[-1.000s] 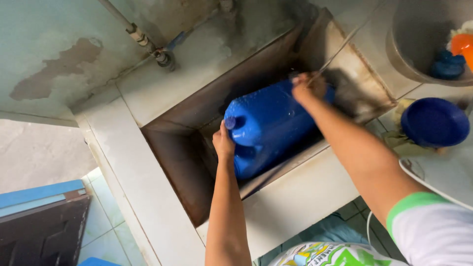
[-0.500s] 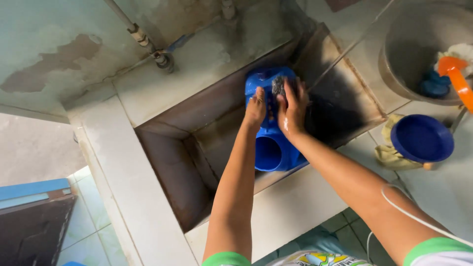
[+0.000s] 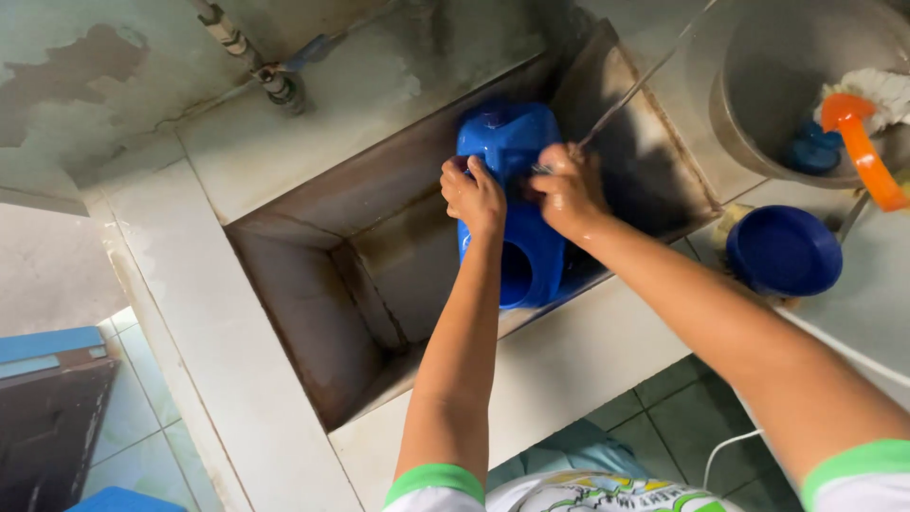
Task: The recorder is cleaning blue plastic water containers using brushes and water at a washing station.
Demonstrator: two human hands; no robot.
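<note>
While both hands work over the basin (image 3: 313, 284), the blue jug (image 3: 512, 152) stands inside it against the far right part, close to the right wall and the back wall. To the jug's left the basin floor lies open, a wide stained stretch running toward the near left corner. A white tiled rim (image 3: 588, 351) bounds the basin on the near side, and both forearms cross over it. A pipe (image 3: 256, 62) with a tap runs down the back wall, above and to the left of the jug.

The jug's long axis runs from the far wall toward the person, and it looks tipped on its side or steeply tilted. A round dark opening in its near end faces the person; what is inside cannot be told.

The left hand (image 3: 474, 194) closes its grip on the jug's upper left side, fingers curled and pressed against the plastic. The right hand (image 3: 567, 190) rests on the jug's top right, fingers bunched together; whether they pinch something small there cannot be told. A thin wire or rod (image 3: 635, 90) slants up from near that hand.

On the tabletop to the right sits a blue bowl (image 3: 785, 251), apparently empty. Further back a grey metal pot (image 3: 758, 66) holds an orange-handled tool (image 3: 858, 142), a white cloth and a small blue thing.
</note>
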